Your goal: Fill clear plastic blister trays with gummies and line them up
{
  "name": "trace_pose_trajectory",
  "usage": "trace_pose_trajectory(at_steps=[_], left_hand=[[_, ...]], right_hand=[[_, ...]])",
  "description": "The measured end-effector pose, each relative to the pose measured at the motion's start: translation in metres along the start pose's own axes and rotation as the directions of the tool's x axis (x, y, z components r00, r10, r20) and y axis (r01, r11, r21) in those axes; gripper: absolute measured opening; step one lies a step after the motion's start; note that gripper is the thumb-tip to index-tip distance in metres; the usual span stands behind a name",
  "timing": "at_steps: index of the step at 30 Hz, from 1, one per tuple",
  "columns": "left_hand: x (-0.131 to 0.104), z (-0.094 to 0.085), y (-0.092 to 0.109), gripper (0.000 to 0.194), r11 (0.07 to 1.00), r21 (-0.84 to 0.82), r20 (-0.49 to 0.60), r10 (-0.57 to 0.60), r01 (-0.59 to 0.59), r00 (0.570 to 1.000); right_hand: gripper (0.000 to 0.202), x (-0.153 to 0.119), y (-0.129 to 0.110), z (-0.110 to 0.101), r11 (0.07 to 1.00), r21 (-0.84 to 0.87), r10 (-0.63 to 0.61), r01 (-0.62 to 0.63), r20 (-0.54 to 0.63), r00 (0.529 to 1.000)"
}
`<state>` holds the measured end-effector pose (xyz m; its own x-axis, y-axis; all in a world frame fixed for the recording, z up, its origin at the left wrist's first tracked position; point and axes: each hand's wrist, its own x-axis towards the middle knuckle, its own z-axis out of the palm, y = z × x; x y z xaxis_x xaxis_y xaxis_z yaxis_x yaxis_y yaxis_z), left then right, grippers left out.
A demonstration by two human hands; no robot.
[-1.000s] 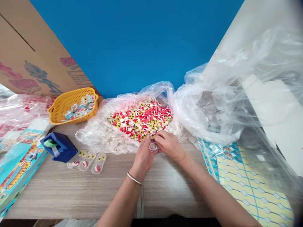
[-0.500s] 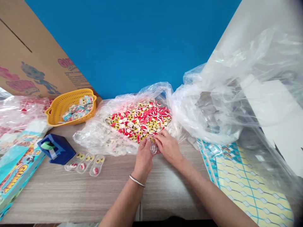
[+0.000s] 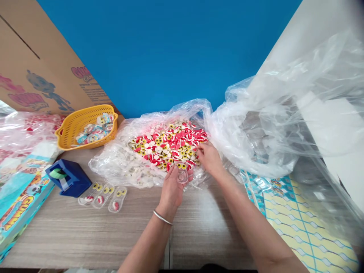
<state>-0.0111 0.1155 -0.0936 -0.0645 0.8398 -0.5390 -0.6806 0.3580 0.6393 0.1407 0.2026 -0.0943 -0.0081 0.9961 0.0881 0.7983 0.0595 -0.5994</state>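
Note:
My left hand (image 3: 172, 187) holds a small clear plastic blister tray (image 3: 182, 176) with two yellow eye gummies in its upper part; its lower hollow looks bare. At the right edge of a heap of red, white and yellow gummies (image 3: 176, 142) is my right hand (image 3: 209, 156). Its fingertips are pinched together among the pieces, and what they grip is hidden. The heap lies in an opened clear plastic bag (image 3: 113, 167). Left of my hands, several filled blister trays (image 3: 117, 199) lie in a row, with yellow eyes and red-and-white pieces inside.
A yellow basket (image 3: 66, 131) with small wrapped packs stands at the back left. Before it sit a blue tape dispenser (image 3: 68, 178) and a printed turquoise box (image 3: 22, 204). On the right are a large clear bag (image 3: 256, 140) and yellow printed sheets (image 3: 301, 223). A blue panel (image 3: 170, 53) rises behind.
My right hand has left the blister tray and moved up and right to the heap. My left hand keeps the tray, which now shows two yellow eyes. The view has shifted slightly.

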Motion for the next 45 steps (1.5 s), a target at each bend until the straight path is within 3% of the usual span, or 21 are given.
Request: trace_pose_trajectory(at_steps=[2, 4, 6, 8, 11, 15, 17, 20, 23, 27, 29, 31, 34, 36, 37, 40, 45], left_hand=[[-0.002, 0.002, 0.003, 0.023, 1.000, -0.019, 0.014, -0.024, 0.024, 1.000], [-0.005, 0.006, 0.006, 0.025, 0.998, -0.044, 0.061, -0.041, 0.043, 0.997], [-0.008, 0.011, 0.007, 0.026, 0.995, -0.079, 0.129, -0.047, 0.058, 0.991], [-0.011, 0.016, 0.006, 0.026, 0.993, -0.105, 0.183, -0.042, 0.062, 0.982], [-0.016, 0.022, 0.003, 0.023, 0.991, -0.116, 0.213, -0.037, 0.063, 0.976], [-0.022, 0.026, -0.003, 0.019, 0.994, -0.096, 0.210, -0.034, 0.055, 0.977], [-0.024, 0.027, -0.005, 0.019, 0.995, -0.089, 0.213, -0.028, 0.047, 0.977], [-0.026, 0.032, -0.009, 0.017, 0.995, -0.094, 0.195, -0.005, 0.024, 0.981], [-0.027, 0.039, -0.015, 0.016, 0.997, -0.079, 0.190, -0.001, 0.016, 0.982], [-0.030, 0.048, -0.022, 0.019, 0.999, 0.004, 0.213, -0.048, 0.049, 0.976], [-0.031, 0.053, -0.024, 0.022, 0.996, 0.053, 0.222, -0.079, 0.069, 0.972], [-0.031, 0.060, -0.024, 0.024, 0.992, 0.093, 0.196, -0.106, 0.089, 0.975], [-0.032, 0.070, -0.024, 0.025, 0.983, 0.144, 0.152, -0.139, 0.117, 0.979], [-0.034, 0.076, -0.027, 0.024, 0.979, 0.165, 0.149, -0.148, 0.123, 0.978], [-0.034, 0.078, -0.028, 0.024, 0.977, 0.174, 0.149, -0.151, 0.124, 0.977], [-0.035, 0.085, -0.034, 0.023, 0.970, 0.205, 0.142, -0.160, 0.129, 0.977], [-0.035, 0.091, -0.038, 0.023, 0.961, 0.236, 0.125, -0.176, 0.143, 0.976]], right_hand=[[0.016, -0.010, 0.001, -0.006, 0.965, 0.262, 0.013, -0.020, 0.030, 0.999], [0.015, -0.025, -0.003, -0.015, 0.871, 0.486, -0.024, -0.072, 0.189, 0.982], [0.014, -0.043, -0.012, -0.024, 0.790, 0.601, -0.109, -0.125, 0.337, 0.935], [0.012, -0.060, -0.022, -0.031, 0.779, 0.617, -0.171, -0.107, 0.373, 0.912], [0.018, -0.077, -0.031, -0.037, 0.851, 0.524, -0.205, 0.023, 0.292, 0.934], [0.017, -0.092, -0.026, -0.037, 0.914, 0.315, -0.290, 0.255, 0.069, 0.955], [0.017, -0.099, -0.018, -0.036, 0.894, 0.192, -0.410, 0.404, -0.008, 0.912], [0.019, -0.109, -0.007, -0.035, 0.817, 0.026, -0.575, 0.576, -0.031, 0.818], [0.020, -0.121, -0.002, -0.037, 0.773, -0.102, -0.633, 0.626, -0.055, 0.772], [0.021, -0.134, -0.001, -0.051, 0.773, -0.212, -0.631, 0.599, -0.151, 0.761], [0.021, -0.132, 0.007, -0.067, 0.798, -0.221, -0.600, 0.560, -0.208, 0.773], [0.022, -0.119, 0.025, -0.090, 0.867, -0.206, -0.496, 0.453, -0.276, 0.823], [0.026, -0.087, 0.069, -0.129, 0.984, -0.168, -0.115, 0.054, -0.380, 0.918], [0.028, -0.063, 0.099, -0.149, 0.958, -0.169, 0.160, -0.231, -0.354, 0.921], [0.028, -0.052, 0.113, -0.155, 0.933, -0.174, 0.248, -0.316, -0.326, 0.912], [0.026, -0.027, 0.140, -0.157, 0.906, -0.166, 0.344, -0.390, -0.253, 0.904], [0.018, -0.014, 0.154, -0.142, 0.918, -0.067, 0.364, -0.391, -0.250, 0.897]])
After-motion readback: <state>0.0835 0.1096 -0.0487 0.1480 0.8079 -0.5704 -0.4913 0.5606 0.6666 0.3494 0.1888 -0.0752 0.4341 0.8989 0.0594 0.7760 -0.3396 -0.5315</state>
